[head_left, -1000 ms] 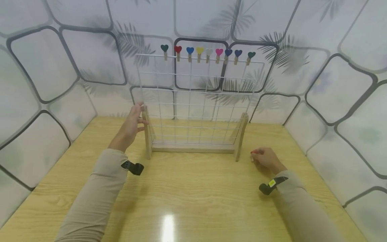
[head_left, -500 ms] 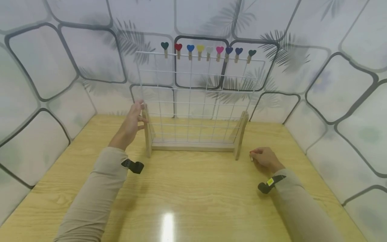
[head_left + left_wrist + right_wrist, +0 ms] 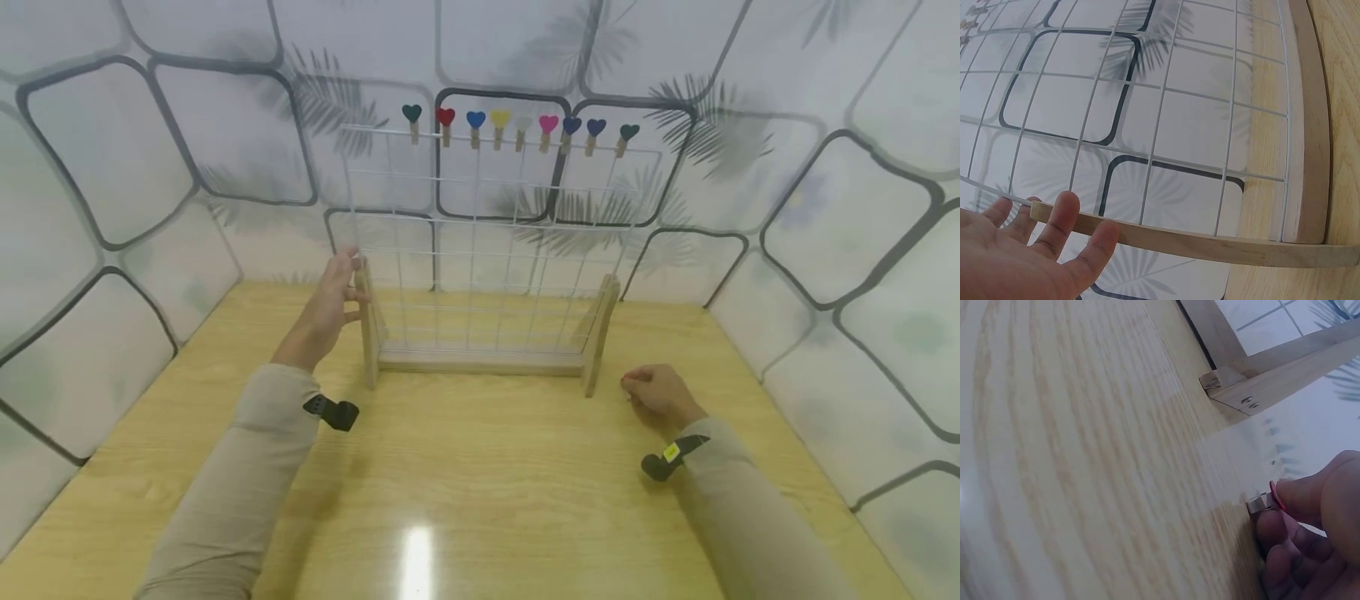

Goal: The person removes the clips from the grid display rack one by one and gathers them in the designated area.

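Observation:
My left hand [image 3: 325,310] rests against the left wooden post of the wire grid rack [image 3: 472,363], fingers mostly straight. In the left wrist view, two fingertips lie across the wooden post [image 3: 1166,245] and the others are near its end. Low over the table, right of the rack, my right hand [image 3: 660,392] pinches a small wooden clothespin [image 3: 1261,503] with a red top between thumb and finger; the hand covers part of it. Along the rack's top wire stand several heart-topped clothespins, among them a red one [image 3: 446,125], a yellow one [image 3: 500,127] and a pink one [image 3: 548,132].
The rack stands at the back of the wood-grain table [image 3: 480,475], close to the patterned back wall [image 3: 517,50]. Similar patterned walls rise at both sides. Each wrist carries a black strap camera, one at the left cuff [image 3: 332,412] and one at the right cuff [image 3: 673,457].
Both hands hold nearly the same places throughout. The red-topped clothespin has turned slightly in my right hand's fingers and shows less now. The head view has shifted a little.

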Demonstrator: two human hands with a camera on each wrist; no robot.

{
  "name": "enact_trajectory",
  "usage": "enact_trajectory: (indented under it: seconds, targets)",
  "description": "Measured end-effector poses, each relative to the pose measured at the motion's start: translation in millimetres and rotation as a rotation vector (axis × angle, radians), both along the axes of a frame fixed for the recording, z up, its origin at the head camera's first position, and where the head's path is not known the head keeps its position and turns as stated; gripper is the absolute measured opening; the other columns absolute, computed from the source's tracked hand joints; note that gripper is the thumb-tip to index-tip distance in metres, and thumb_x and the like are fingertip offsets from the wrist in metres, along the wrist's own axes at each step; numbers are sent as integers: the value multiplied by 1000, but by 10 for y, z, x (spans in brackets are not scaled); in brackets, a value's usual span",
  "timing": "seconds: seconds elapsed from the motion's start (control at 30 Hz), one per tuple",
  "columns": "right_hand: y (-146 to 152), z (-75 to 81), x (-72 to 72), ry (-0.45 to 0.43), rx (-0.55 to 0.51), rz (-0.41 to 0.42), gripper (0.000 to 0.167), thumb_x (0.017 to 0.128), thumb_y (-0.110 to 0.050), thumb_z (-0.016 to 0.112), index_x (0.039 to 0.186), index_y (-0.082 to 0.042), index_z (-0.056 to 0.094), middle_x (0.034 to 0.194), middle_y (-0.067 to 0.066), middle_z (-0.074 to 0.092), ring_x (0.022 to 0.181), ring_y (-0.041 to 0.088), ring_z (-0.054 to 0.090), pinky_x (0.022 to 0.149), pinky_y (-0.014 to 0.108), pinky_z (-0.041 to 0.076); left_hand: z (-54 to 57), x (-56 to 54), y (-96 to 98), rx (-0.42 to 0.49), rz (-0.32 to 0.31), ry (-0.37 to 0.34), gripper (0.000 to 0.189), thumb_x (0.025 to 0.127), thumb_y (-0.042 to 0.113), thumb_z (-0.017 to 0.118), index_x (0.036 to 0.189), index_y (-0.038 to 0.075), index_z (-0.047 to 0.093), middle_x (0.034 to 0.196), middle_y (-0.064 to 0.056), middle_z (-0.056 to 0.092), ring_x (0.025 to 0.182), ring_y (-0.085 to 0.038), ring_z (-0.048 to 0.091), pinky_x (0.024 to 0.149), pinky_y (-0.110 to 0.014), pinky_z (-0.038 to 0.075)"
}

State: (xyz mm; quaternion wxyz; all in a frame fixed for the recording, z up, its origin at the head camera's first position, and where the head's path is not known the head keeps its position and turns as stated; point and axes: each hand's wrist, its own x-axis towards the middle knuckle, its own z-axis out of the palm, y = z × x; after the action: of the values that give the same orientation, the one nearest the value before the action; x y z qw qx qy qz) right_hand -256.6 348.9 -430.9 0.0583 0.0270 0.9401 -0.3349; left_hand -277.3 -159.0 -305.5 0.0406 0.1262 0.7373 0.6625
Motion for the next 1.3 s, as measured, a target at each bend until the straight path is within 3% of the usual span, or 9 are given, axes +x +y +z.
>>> enact_trajectory:
  seconds: [0.13,0.3,0.47,0.8,1.07,1.3]
  targets:
    - [29,-12,6,-10,17,16,39,96,-28,60,118,6,63,96,12,70,86,25,64,77,36,52,-13,18,-3,-2,5,-5,62,104,49,11,157,19,-3,159,-10,7,123,-41,29,109,-61,23]
    - [75,83,24,-30,17,41,42,98,-24,54,126,6,56,115,25,63,102,36,60,88,48,50,-5,0,12,-6,9,6,63,104,50,11,156,17,-1,159,-10,8,123,-40,29,109,-60,24]
    - [116,256,19,0,-51,37,41,102,-20,49,131,9,51,120,31,58,95,34,64,76,38,57,7,-11,21,-7,11,2,63,104,50,11,157,19,-1,159,-9,9,122,-38,31,108,-59,25]
    - [-2,823,-12,80,-218,52,45,105,-25,41,134,10,47,123,31,54,82,13,64,69,29,55,0,-7,19,-4,21,-1,64,104,51,12,156,17,0,159,-11,8,122,-40,30,108,-60,25]
    - [-292,1334,34,150,-381,179,43,105,-22,45,130,13,47,100,-4,63,84,12,63,70,27,55,8,11,23,-6,19,1,63,104,51,12,157,18,-1,160,-10,7,120,-38,30,109,-60,24]
    - [-626,1653,31,160,-437,263,42,104,-20,47,129,14,48,106,6,62,85,17,63,68,27,54,9,22,22,-14,14,10,63,104,51,12,157,19,-1,159,-10,7,116,-32,34,108,-61,24]
